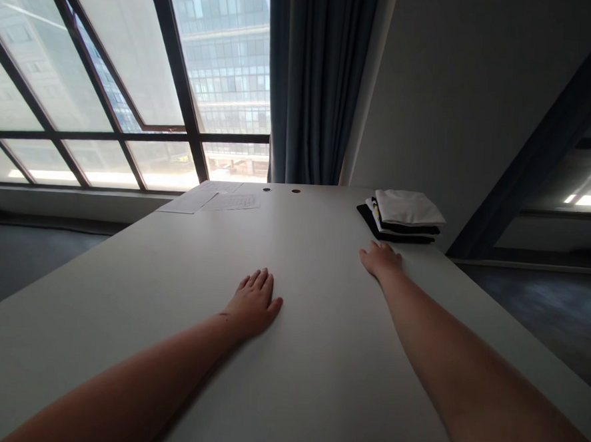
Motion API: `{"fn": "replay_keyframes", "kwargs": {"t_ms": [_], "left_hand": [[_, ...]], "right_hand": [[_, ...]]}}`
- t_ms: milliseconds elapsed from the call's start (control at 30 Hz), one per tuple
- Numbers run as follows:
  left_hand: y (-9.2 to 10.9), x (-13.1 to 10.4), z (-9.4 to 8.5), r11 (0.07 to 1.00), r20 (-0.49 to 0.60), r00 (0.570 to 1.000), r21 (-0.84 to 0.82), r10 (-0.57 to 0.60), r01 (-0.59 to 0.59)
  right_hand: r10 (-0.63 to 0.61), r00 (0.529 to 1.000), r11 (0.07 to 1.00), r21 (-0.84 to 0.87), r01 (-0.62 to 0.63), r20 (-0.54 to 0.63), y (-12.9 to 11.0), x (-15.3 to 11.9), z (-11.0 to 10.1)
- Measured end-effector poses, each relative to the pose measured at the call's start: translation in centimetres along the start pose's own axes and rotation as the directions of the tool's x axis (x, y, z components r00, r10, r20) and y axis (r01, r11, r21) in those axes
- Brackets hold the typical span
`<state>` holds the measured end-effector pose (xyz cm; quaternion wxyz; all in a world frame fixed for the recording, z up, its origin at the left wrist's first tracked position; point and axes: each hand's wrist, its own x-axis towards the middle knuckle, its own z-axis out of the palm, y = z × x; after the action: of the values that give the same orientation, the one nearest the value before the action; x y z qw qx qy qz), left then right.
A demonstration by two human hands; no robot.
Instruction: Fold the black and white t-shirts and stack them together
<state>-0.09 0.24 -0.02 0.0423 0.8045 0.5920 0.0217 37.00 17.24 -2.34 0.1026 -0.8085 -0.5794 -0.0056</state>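
Note:
My left hand point(254, 303) lies palm down on the white table point(312, 355), fingers stretched forward and thumb out to the right. Farther off on the right, my right hand point(380, 258) reaches toward a stack of folded clothes point(409, 209), its fingers apart and nothing in them. The stack has a white piece on top with black and white layers below, and a bit of yellow shows at its left side. My right fingertips are close to the front edge of the stack; whether they touch it I cannot tell.
Printed paper sheets point(191, 198) lie at the table's far left corner. Two round holes point(296, 191) sit near the far edge. Beyond stand a dark blue curtain point(318, 82), large windows point(225, 57) on the left and a grey wall point(448, 90).

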Motion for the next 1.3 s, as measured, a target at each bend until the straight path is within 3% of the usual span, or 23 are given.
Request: {"fn": "replay_keyframes", "kwargs": {"t_ms": [367, 533, 667, 967, 1300], "left_hand": [[0.4, -0.1, -0.9, 0.999, 0.037, 0.999, -0.034, -0.011, 0.012], [0.4, 0.0, -1.1, 0.999, 0.054, 0.998, -0.038, -0.019, 0.021], [0.4, 0.1, -1.0, 0.999, 0.049, 0.999, -0.042, -0.020, 0.022], [-0.3, 0.4, 0.3, 0.999, -0.012, 1.000, -0.045, 0.003, -0.003], [-0.3, 0.4, 0.3, 0.999, -0.010, 1.000, -0.053, 0.002, -0.003]], "right_hand": [[0.218, 0.971, 0.973, 0.095, -0.209, -0.097, -0.5, 5.8, 0.5], [0.379, 0.916, 0.921, 0.148, -0.360, -0.132, 0.1, 7.3, -0.3], [0.479, 0.874, 0.873, 0.154, -0.463, -0.082, 1.1, 8.6, -0.7], [0.318, 0.947, 0.940, 0.148, -0.309, -0.041, 2.7, 10.2, -0.4], [0.146, 0.985, 0.986, 0.095, -0.136, -0.097, 3.6, 10.3, -0.2]]}}
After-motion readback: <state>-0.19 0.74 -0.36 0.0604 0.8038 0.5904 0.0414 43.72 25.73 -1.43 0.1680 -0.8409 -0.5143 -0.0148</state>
